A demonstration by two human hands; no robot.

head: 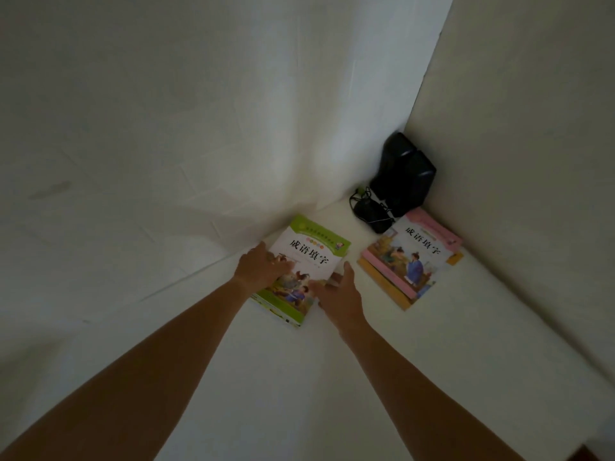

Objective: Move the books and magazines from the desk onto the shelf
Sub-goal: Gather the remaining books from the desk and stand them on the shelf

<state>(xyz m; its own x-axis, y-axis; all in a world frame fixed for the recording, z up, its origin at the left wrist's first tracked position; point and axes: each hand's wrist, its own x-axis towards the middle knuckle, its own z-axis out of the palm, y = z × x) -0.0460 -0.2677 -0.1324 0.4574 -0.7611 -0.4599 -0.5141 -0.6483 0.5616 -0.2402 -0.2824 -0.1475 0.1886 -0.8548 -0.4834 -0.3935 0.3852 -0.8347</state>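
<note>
A small stack of books topped by a green-covered book (309, 257) lies on the white desk (332, 377) near the back wall. My left hand (263, 266) holds the stack's left edge, fingers curled over the cover. My right hand (339, 294) lies at the stack's right edge, thumb raised and fingers against the side; the fingertips are hidden. A second stack with a pink-covered book (412, 257) on top and yellow ones beneath it sits further right, untouched by either hand.
Two black speakers (404, 176) with tangled cables and a small black device (369, 211) stand in the back right corner. White cloth covers the back wall, and a pale wall closes the right side. No shelf is in view.
</note>
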